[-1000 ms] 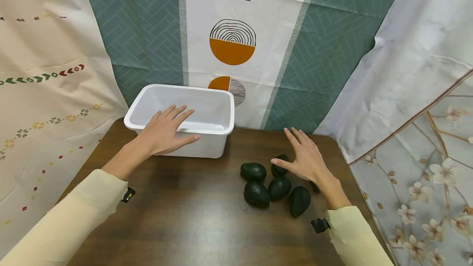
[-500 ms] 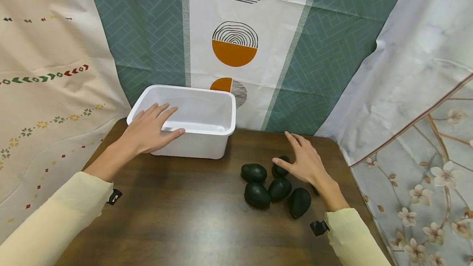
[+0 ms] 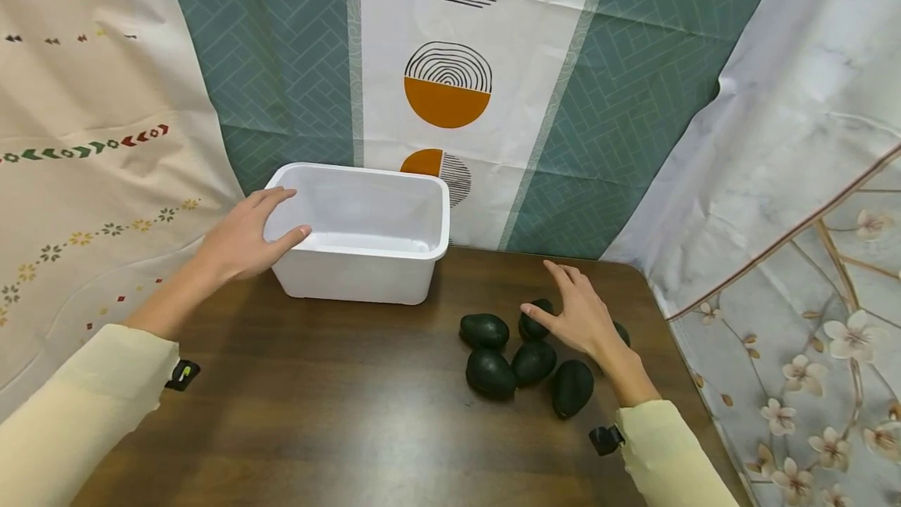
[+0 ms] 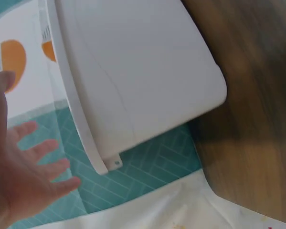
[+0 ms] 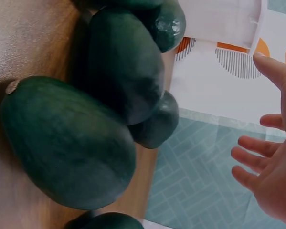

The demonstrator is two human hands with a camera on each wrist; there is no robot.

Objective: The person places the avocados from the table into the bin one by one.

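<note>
Holding nothing, each grip relaxed, your left hand [image 3: 242, 239] hovers at nine o'clock of the white bin [image 3: 352, 276], your right hand [image 3: 583, 315] near dark green fruits [image 3: 490, 373] at its four o'clock on the tabletop [image 3: 352, 390]. Nothing seems done yet: six visible fruits lie outside.

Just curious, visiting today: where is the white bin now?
In the head view, the white bin stands left of centre on the table, by the left hand.

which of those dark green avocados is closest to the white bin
The rear avocado of the leftmost pair in the head view; its front partner lies farther from the white bin, and the other avocados sit farther right.
</note>
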